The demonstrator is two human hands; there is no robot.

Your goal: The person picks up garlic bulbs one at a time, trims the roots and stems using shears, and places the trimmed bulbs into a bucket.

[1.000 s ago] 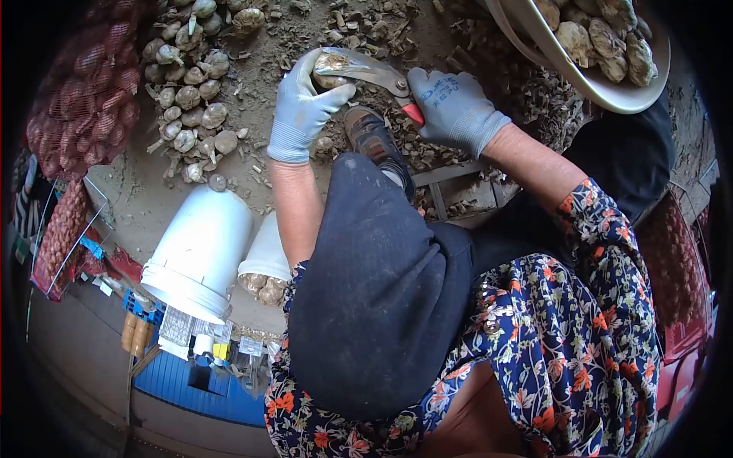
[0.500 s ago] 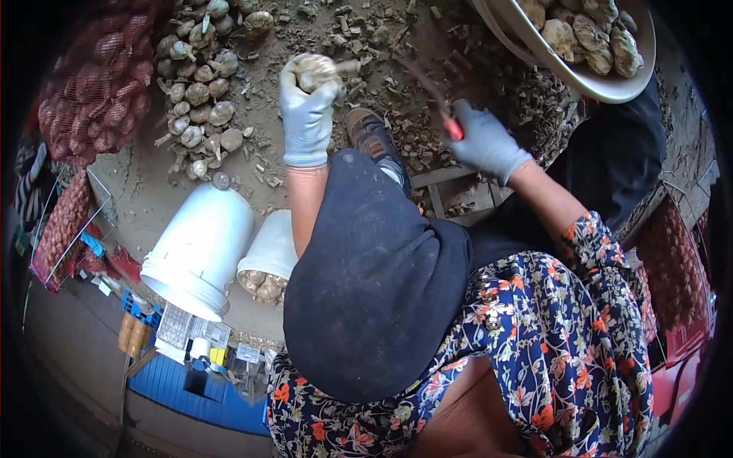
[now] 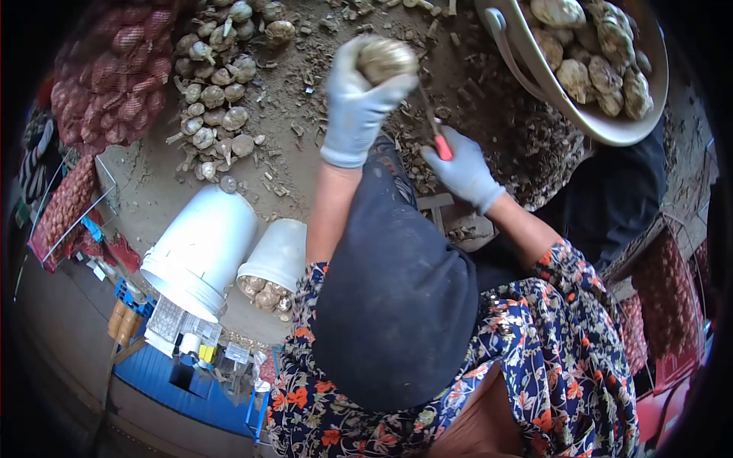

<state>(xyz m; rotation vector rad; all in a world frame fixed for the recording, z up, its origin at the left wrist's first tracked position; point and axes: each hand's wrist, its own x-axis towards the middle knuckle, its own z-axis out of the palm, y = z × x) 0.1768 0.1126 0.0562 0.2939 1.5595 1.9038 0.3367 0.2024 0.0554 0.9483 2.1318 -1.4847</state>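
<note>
My left hand (image 3: 357, 111), in a pale glove, grips a garlic bulb (image 3: 386, 59) above the littered ground. Just right of it, my right hand (image 3: 463, 166), gloved too, is wrapped round the red handle of a knife (image 3: 441, 146). The thin blade points up toward the bulb; whether it touches the bulb I cannot tell. A pile of garlic bulbs (image 3: 212, 96) with short stems lies on the ground at the upper left. Larger bulbs (image 3: 603, 72) fill a cream basin (image 3: 637, 138) at the upper right.
A large white bucket (image 3: 205, 248) stands beside a smaller bucket (image 3: 276, 248) that shows garlic at its mouth. Red mesh sacks (image 3: 114, 80) hang at the upper left, and more sacks (image 3: 666, 282) are at the right. Cut stems litter the ground (image 3: 305, 160).
My left hand has moved right with the bulb, closer to the knife. My right hand has shifted slightly left and down with the knife. The stem seen on the bulb before no longer shows.
</note>
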